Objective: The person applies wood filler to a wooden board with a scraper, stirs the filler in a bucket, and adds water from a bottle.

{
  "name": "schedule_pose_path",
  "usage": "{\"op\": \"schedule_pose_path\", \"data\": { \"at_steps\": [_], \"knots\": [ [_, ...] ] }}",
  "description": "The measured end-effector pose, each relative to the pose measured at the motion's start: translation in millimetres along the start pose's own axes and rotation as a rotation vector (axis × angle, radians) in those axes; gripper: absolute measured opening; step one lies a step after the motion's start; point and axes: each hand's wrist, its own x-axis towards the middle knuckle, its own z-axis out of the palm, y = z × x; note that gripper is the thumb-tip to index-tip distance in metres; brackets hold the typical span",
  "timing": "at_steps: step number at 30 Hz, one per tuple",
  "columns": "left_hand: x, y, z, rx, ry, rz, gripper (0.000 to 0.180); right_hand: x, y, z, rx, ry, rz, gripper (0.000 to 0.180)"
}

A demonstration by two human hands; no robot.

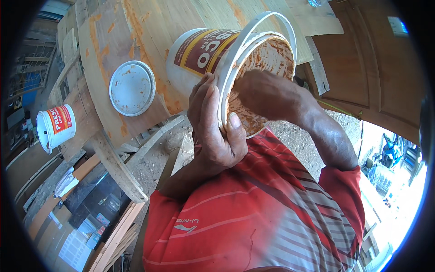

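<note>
A large white plastic bucket (186, 75) with a maroon and yellow label lies tilted on the wooden table, its mouth toward me. Orange-brown paste is smeared over its inner wall. My left hand (215, 129) is closed on the lower left of the rim, thumb at the mouth and fingers along the outside. Inside the mouth is my right hand (265, 93), which looks curled closed; its fingertips and anything in them are hidden. The bucket's white handle (272, 14) arches above the opening. To the left, a round white lid (131, 88) with brown specks lies flat.
Orange-brown streaks mark the wooden tabletop (154, 22). A smaller white bucket (68, 129) with an orange label stands at the table's left edge. Brown wooden panels (353, 59) are at the right. Lower left are stacked boards (122, 231) and assorted items.
</note>
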Motion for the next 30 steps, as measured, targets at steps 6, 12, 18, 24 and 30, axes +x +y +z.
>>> {"op": "schedule_pose_path", "data": {
  "at_steps": [6,12,18,24,30],
  "knots": [
    [2,3,1,0.015,-0.002,-0.034,0.05,5,0,0,0.236,-0.25,0.018,0.026],
    [2,-3,-3,-0.008,0.069,-0.102,0.049,2,-5,-17,0.235,-0.151,0.0,0.02],
    [27,-14,-4,-0.135,0.135,-0.225,0.048,-27,-6,-25,-0.038,0.277,0.037,0.042],
    [52,-47,-31,-0.161,0.185,-0.54,0.05,-14,-16,-38,-0.259,0.494,-0.203,0.046],
    [58,-92,-48,-0.292,0.153,-0.636,0.05,-22,-8,-24,-0.383,0.494,-0.063,0.028]
  ]
}}
